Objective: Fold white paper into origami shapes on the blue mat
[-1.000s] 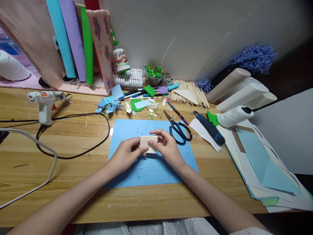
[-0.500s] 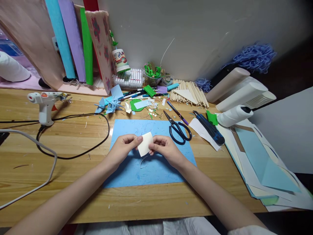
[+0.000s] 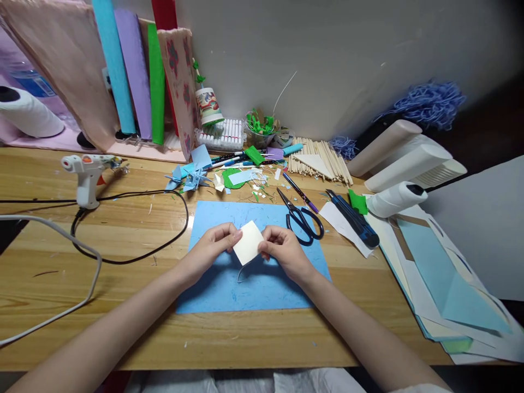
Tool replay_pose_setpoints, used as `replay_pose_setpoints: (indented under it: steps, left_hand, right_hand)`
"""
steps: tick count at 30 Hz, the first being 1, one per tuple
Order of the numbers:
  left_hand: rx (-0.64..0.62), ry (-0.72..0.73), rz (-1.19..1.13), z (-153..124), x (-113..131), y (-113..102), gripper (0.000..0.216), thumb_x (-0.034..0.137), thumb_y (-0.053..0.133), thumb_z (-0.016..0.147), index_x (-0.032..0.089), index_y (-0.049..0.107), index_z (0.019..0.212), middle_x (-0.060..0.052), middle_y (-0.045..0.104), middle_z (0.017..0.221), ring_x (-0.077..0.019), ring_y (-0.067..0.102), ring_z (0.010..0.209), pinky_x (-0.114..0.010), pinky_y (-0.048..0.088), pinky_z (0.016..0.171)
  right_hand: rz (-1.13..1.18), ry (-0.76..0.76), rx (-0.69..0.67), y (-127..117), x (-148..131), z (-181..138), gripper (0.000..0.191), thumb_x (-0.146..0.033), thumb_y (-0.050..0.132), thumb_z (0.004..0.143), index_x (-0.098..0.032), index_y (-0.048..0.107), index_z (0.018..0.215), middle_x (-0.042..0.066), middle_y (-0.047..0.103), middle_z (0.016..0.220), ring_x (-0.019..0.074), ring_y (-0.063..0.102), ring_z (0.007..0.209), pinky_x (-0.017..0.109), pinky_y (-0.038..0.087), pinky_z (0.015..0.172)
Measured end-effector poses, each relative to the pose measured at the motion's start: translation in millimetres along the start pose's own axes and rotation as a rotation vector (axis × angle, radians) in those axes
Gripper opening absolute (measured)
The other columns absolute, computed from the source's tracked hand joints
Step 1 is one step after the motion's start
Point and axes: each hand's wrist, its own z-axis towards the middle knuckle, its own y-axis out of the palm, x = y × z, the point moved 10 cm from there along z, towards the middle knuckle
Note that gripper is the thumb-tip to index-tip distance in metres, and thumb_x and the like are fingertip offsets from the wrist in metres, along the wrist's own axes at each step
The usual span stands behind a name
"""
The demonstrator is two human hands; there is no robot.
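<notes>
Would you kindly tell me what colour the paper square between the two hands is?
The paper square is plain cream, seen best in the head view.

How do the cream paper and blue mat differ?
The cream paper is small; the blue mat is much larger. The cream paper is held by the left hand and right hand; the blue mat lies flat. The cream paper looks plain; the blue mat shows marks. Both look four-sided.

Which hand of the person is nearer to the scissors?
Right. The right hand is close to the scissors, on their near left side, not touching them. The left hand is farther left, at the opposite side of the paper.
</notes>
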Motion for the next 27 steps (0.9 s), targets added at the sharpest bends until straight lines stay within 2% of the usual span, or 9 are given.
replay_pose_setpoints:
  steps: [4,6,8,11,14,21,27]
  left_hand:
    - [-0.02,0.002,0.09,0,-2,4,0.028,0.04,0.054,0.077,0.012,0.058,0.072,-0.001,0.057,0.066,-0.0112,0.05,0.061,-0.022,0.039,0.059]
    - [-0.006,-0.03,0.108,1,-9,4,0.031,0.041,0.054,0.076,0.011,0.061,0.074,-0.003,0.06,0.066,-0.0127,0.053,0.06,-0.024,0.043,0.058]
    - [0.011,-0.058,0.114,1,-14,2,0.032,0.041,0.055,0.075,0.01,0.063,0.076,-0.006,0.062,0.068,-0.0138,0.056,0.06,-0.025,0.045,0.057]
    - [0.011,-0.069,0.123,1,-17,2,0.033,0.042,0.055,0.075,0.01,0.065,0.077,-0.006,0.064,0.067,-0.0145,0.059,0.06,-0.024,0.047,0.055]
    - [0.01,-0.068,0.135,1,-18,2,0.033,0.042,0.056,0.075,0.011,0.065,0.075,-0.005,0.064,0.064,-0.0147,0.061,0.059,-0.022,0.047,0.051]
    - [0.007,-0.099,0.114,2,-21,3,0.032,0.042,0.057,0.074,0.011,0.064,0.073,-0.005,0.064,0.062,-0.0154,0.063,0.058,-0.021,0.046,0.05]
    - [0.012,-0.073,0.199,0,-17,4,0.031,0.041,0.054,0.076,0.012,0.061,0.067,-0.002,0.06,0.058,-0.0149,0.061,0.057,-0.021,0.045,0.051]
  right_hand:
    - [-0.163,-0.086,0.045,-4,-12,-2,0.029,-0.036,0.07,0.065,-0.017,0.049,0.058,-0.004,0.052,0.053,0.0084,0.048,0.048,0.02,0.039,0.045]
    - [-0.308,-0.193,0.115,-7,-26,-5,0.02,-0.032,0.067,0.07,-0.017,0.054,0.067,-0.001,0.056,0.065,0.0108,0.053,0.059,0.022,0.043,0.053]
    - [-0.468,-0.316,0.147,-4,-41,-10,0.014,-0.028,0.063,0.074,-0.019,0.059,0.084,0.002,0.059,0.082,0.0138,0.055,0.074,0.026,0.047,0.065]
    - [-0.678,-0.454,0.085,10,-54,-16,0.026,-0.023,0.056,0.08,-0.024,0.057,0.106,0.005,0.058,0.101,0.018,0.053,0.091,0.034,0.046,0.078]
    - [-0.824,-0.523,0.041,19,-57,-19,0.028,-0.02,0.051,0.083,-0.026,0.055,0.11,0.006,0.057,0.104,0.02,0.051,0.099,0.039,0.041,0.087]
    - [-1.103,-0.655,0.05,28,-57,-26,0.031,-0.02,0.048,0.085,-0.024,0.051,0.116,0.008,0.056,0.108,0.021,0.051,0.098,0.037,0.042,0.083]
    - [-1.202,-0.658,0.037,31,-57,-26,0.025,-0.022,0.047,0.086,-0.022,0.053,0.11,0.009,0.056,0.11,0.0211,0.05,0.097,0.036,0.043,0.081]
